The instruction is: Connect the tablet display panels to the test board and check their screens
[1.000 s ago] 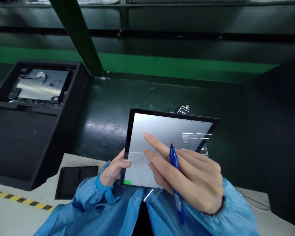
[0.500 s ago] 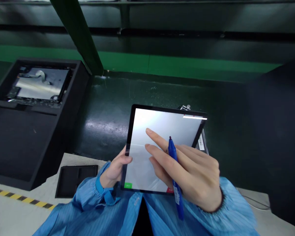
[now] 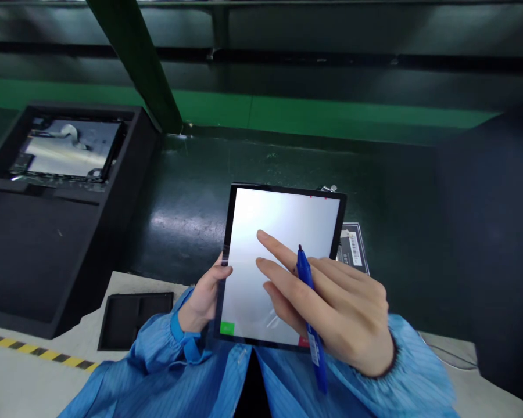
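A tablet [image 3: 248, 278] with a pale lit screen is tilted in front of me, a green block and a red block at its lower corners. My left hand [image 3: 204, 293] grips its left edge, thumb on the front. Over the screen's right half is my right hand [image 3: 340, 307], a blue marker [image 3: 316, 354] held between its fingers, tip up. Its index and middle fingers stretch out over the screen; whether they touch it I cannot tell. Partly hidden behind the tablet's right side lies a dark item with a white label [image 3: 355, 248].
A black foam box [image 3: 126, 168] at the left holds a device panel [image 3: 70, 148] with a ribbon cable. Below it is a small black tray [image 3: 135, 319]. A green post [image 3: 143, 64] rises behind the dark green table [image 3: 192, 174]. A dark shape [image 3: 497, 232] fills the right side.
The tablet has turned, its right edge shifting left and showing more of the labelled item. The glare strip at its top right is gone. Both hands keep nearly the same pose.
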`<state>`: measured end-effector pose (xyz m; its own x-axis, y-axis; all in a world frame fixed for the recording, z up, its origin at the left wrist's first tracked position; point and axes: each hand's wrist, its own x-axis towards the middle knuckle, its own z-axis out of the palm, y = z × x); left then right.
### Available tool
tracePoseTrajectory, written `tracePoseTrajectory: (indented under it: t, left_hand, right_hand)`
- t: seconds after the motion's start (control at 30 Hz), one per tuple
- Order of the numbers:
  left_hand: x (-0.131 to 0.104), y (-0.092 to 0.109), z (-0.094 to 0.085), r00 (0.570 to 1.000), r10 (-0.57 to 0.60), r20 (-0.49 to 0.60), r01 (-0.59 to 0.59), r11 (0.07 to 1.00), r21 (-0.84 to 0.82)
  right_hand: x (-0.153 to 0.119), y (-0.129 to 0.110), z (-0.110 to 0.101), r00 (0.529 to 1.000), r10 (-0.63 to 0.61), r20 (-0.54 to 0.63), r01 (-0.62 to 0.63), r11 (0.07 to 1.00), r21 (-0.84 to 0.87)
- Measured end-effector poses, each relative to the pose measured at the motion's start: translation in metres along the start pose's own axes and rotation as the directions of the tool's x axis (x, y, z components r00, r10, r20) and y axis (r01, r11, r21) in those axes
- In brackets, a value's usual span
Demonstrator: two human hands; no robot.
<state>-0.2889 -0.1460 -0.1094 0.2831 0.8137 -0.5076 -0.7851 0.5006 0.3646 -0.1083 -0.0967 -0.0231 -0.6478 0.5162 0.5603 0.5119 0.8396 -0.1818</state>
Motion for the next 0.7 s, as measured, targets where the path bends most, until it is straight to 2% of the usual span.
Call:
tracePoseTrajectory:
  t: [0.13, 0.27, 0.43, 0.6, 0.7]
  left_hand:
    - [0.0, 0.001, 0.002, 0.997, -0.066, -0.033, 0.064, 0.996, -0.057]
    - [0.0, 0.002, 0.007, 0.993, -0.1, -0.068, 0.091, 0.988, -0.128]
    - [0.001, 0.002, 0.01, 0.987, -0.01, -0.16, -0.007, 0.994, -0.107]
    - [0.003, 0.001, -0.002, 0.978, 0.062, -0.197, -0.072, 0.996, -0.044]
    - [0.004, 0.003, -0.012, 0.973, 0.131, -0.188, -0.134, 0.991, 0.0]
  right_hand:
    - [-0.003, 0.003, 0.005, 0.997, -0.042, -0.057, 0.042, 0.999, -0.01]
    - [-0.004, 0.004, 0.004, 0.999, -0.042, -0.026, 0.042, 0.999, -0.023]
    - [-0.002, 0.003, 0.003, 1.0, -0.019, -0.015, 0.019, 0.999, -0.026]
    - [-0.009, 0.008, 0.005, 0.997, 0.004, -0.071, -0.002, 1.0, 0.024]
    - [-0.016, 0.016, 0.003, 0.973, 0.172, -0.153, -0.16, 0.983, 0.086]
